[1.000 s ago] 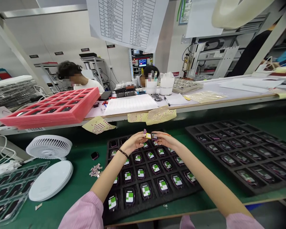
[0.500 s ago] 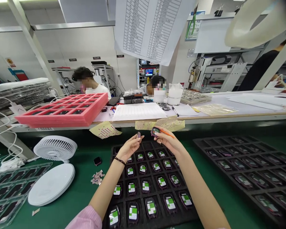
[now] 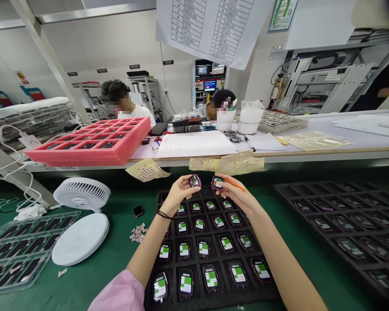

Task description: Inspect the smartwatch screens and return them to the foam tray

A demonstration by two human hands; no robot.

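Note:
My left hand (image 3: 180, 190) is closed on a small purple-rimmed watch case (image 3: 194, 180), its glossy face turned toward me. Beside it, my right hand (image 3: 235, 193) grips a second watch (image 3: 217, 182) with a lit coloured screen. An orange stick-like tool (image 3: 235, 185) also lies in the right hand; its tip is hidden. The two watches are close but apart. Below both hands is a black foam tray (image 3: 194, 235) whose compartments hold several watches with green-and-white screens.
Another black tray of watches (image 3: 340, 224) lies to the right. A white fan (image 3: 81, 237), a dark watch (image 3: 138, 211), small paper strips (image 3: 138, 233) and a clear tray (image 3: 6, 259) are at left. Above, the shelf holds a pink foam tray (image 3: 90, 157); two people sit beyond.
My left hand has turned its watch from edge-on to face toward me. Both hands appear slightly further right in view, as the camera has shifted. The right hand keeps its watch and orange tool.

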